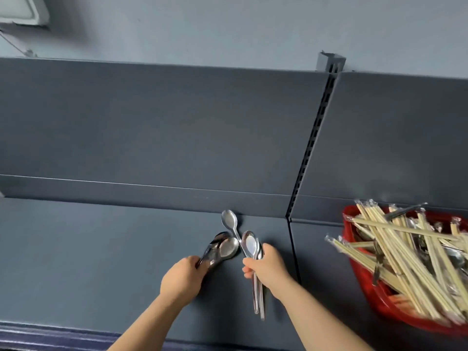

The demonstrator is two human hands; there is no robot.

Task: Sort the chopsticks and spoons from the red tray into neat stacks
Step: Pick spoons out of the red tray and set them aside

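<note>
My left hand (182, 277) grips the handles of a small stack of metal spoons (222, 248) whose bowls rest on the dark grey shelf. My right hand (268, 267) holds a bunch of metal spoons (249, 245) upright, bowls up and handles hanging below my fist. One spoon (229, 220) in that bunch sticks out higher, tilted to the left. At the right stands the red tray (348, 221), piled with wrapped wooden chopsticks (405, 252) and a few more spoons half buried among them.
The dark grey shelf (101, 249) stretches left, with a back panel behind it. A slotted upright post (314, 138) divides the back panel, and a seam runs down the shelf just right of my right hand. The shelf's front edge lies below my forearms.
</note>
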